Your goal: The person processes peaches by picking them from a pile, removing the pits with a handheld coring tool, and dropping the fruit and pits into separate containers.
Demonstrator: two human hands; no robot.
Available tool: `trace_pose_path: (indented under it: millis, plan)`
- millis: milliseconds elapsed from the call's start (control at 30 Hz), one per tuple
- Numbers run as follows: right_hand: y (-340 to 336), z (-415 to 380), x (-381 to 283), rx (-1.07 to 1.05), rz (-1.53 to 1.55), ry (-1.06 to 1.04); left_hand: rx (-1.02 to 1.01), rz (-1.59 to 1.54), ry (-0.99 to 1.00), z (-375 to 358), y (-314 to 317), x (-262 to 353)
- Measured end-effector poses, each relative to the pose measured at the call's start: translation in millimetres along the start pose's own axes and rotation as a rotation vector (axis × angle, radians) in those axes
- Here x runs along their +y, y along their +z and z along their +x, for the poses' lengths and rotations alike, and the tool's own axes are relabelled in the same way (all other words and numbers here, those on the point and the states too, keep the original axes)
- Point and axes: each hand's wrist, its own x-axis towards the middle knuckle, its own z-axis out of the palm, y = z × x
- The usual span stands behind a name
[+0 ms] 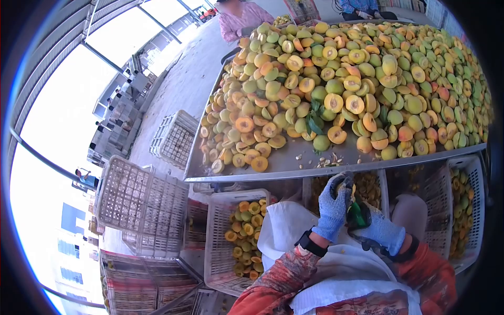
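Observation:
My left hand (pixel 332 207), in a blue knitted glove with dark fingertips, is closed just off the table's front edge. A bit of yellow shows by its fingers, but what they grip is too hidden to name. My right hand (pixel 380 228), gloved alike, is wrapped round a green-handled tool (pixel 358 215) whose working end I cannot make out. Both hands are close together above my lap and a crate of yellow fruit pieces (pixel 367 190). Past them, a heap of halved and whole peach-like fruit (pixel 354 84) covers the metal table (pixel 310 171).
A white crate of fruit halves (pixel 212 252) stands left of my lap; another fruit-filled crate (pixel 475 210) stands right. Stacked crates (pixel 139 205) are farther left. Pale pit pieces (pixel 329 161) lie near the table edge. A person in pink (pixel 244 18) and another in blue (pixel 357 6) sit beyond.

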Motion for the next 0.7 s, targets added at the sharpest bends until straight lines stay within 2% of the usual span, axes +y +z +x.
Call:
trace_pose_path:
  millis: [67,133,167,233,300,367,400,433,467,500,533,567,600,633,667,700]
  plan:
    - [-12,-1,-8,-0.065,0.089,0.035,-0.148,0.001,-0.010,3,-3,6]
    - [-20,-6,-17,-0.181,0.381,0.209,-0.187,0.018,-0.005,5,-7,16]
    - [-19,-7,-19,-0.178,0.380,0.210,-0.226,0.037,0.001,7,-7,18]
    - [-10,-9,-22,-0.214,0.781,0.340,-0.231,0.044,0.015,9,-8,13]
    - [-10,0,-5,-0.212,0.744,0.305,-0.220,0.058,0.040,15,-12,-1]
    - [-3,4,24,-0.212,0.714,0.279,-0.216,0.205,0.052,18,-12,-25]
    - [1,6,40,0.054,0.137,0.085,-0.210,0.204,0.064,19,-9,-24]
    - [3,7,47,0.319,-0.437,-0.111,-0.172,0.050,-0.064,16,-6,-24]
    - [4,6,37,0.318,-0.441,-0.113,-0.133,-0.107,-0.194,13,-3,-26]
    - [7,2,20,0.222,-0.165,0.058,-0.157,0.080,-0.221,16,-4,-35]
    - [9,-1,10,0.124,0.113,0.229,-0.154,0.078,-0.222,14,-5,-44]
    - [8,-2,11,0.120,0.111,0.230,-0.168,0.315,0.068,12,-5,-44]
    - [8,-3,14,0.091,0.358,0.232,-0.180,0.553,0.358,10,-6,-45]
    - [9,-5,16,0.062,0.608,0.233,-0.143,0.361,0.246,8,-3,-32]
    - [9,-6,11,0.061,0.614,0.237,-0.145,0.366,0.241,9,-1,-23]
    - [7,-7,0,0.042,0.627,0.258,-0.141,0.274,0.153,10,2,-16]
